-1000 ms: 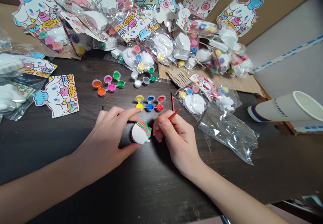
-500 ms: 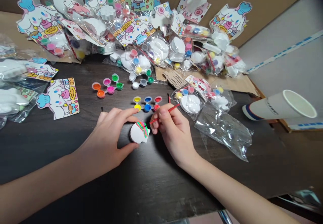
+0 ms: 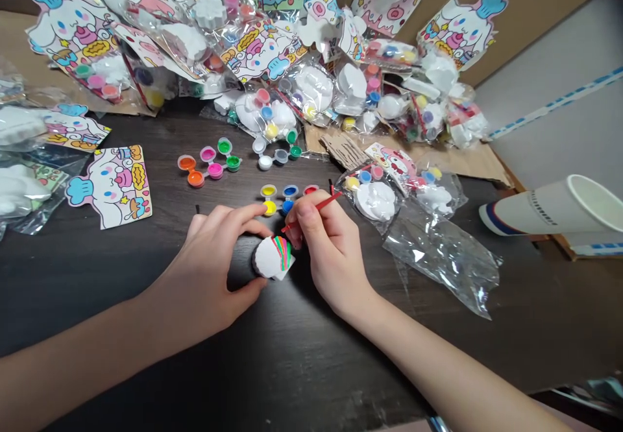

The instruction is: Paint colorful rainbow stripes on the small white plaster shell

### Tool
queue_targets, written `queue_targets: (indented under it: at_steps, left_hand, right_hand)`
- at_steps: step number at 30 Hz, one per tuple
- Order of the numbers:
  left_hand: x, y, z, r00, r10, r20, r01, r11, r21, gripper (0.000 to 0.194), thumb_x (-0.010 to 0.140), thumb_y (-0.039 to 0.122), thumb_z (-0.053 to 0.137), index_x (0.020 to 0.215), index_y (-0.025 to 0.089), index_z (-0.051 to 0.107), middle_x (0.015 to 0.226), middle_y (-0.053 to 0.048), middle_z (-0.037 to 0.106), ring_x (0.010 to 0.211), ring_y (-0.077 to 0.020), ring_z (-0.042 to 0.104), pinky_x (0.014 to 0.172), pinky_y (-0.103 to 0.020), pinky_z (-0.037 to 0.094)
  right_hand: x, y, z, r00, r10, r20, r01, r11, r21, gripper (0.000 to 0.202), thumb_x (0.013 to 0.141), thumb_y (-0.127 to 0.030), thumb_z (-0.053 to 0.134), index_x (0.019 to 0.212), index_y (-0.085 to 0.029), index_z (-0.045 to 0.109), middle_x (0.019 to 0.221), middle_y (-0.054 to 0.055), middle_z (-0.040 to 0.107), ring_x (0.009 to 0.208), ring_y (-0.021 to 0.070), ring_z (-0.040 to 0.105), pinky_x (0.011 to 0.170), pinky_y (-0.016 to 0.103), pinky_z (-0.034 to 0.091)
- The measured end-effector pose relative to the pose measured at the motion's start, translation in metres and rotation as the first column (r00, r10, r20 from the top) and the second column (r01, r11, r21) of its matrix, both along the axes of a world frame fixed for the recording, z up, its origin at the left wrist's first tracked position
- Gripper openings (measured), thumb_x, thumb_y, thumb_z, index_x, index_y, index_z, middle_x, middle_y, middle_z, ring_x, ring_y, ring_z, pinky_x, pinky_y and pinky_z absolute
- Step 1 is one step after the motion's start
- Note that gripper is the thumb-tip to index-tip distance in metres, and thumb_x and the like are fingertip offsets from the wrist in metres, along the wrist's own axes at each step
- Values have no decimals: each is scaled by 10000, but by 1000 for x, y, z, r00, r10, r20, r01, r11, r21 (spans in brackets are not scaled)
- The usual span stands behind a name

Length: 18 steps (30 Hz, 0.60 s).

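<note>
A small white plaster figure (image 3: 268,258) with a scalloped edge sits on the dark table, painted with green, orange and pink stripes on its right side. My left hand (image 3: 214,250) steadies it between thumb and fingertips. In a pen grip, my right hand (image 3: 331,244) holds a thin red paintbrush (image 3: 327,202), its tip close to the figure's striped upper edge; whether it touches is unclear. Just behind my hands lies a strip of yellow, blue and red paint pots (image 3: 268,207), the red one partly hidden by my right hand.
Farther back are paint pots in orange, pink and green (image 3: 215,170) and a white, grey and green set (image 3: 281,157). Bagged craft kits (image 3: 311,88) pile along the back. A cartoon card (image 3: 119,189) lies left; an opened plastic bag (image 3: 442,257) and paper cup (image 3: 549,208) are right.
My right hand has brought the brush leftward and up, nearer the figure's top edge, now covering more of the red pot. The figure has turned slightly in my left hand. The view has shifted a little.
</note>
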<state>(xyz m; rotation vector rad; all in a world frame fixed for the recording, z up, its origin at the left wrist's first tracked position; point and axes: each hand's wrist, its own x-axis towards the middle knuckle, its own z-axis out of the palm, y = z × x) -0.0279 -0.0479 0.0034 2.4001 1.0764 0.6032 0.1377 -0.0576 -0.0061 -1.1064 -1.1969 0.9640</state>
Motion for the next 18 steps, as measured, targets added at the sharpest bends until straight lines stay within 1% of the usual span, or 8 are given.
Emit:
queue_targets:
  at_steps: [7,13,18]
  left_hand:
    - [1,0,-1,1000,10,13,-9,1000,-12,577,759,163,585,1276,240,342,1123,1,623,1033,-213,514,873,-345,352]
    - [2,1,0,1000,4,12,-4,1000,-9,560,769,163,557,1281,233,340,1111,-1,634,1024,-218,517,867,-354,352]
    - [2,0,0,1000,9,24,-8,1000,-17,550,773,146,536,1278,236,339,1100,16,641,1004,-210,504,867,-345,339]
  right_hand:
    - [1,0,1,999,1,39,-2,1000,9,204,912,-237,475,713,-191,487,624,-52,474,535,56,430,524,180,385]
    - [1,-1,2,999,-1,48,2,1000,-8,202,907,-232,478,710,-190,491,624,-52,480,532,53,431,507,173,378]
    - [0,-2,2,997,4,76,-4,1000,3,208,910,-221,472,704,-191,482,609,-55,466,529,51,424,497,166,364]
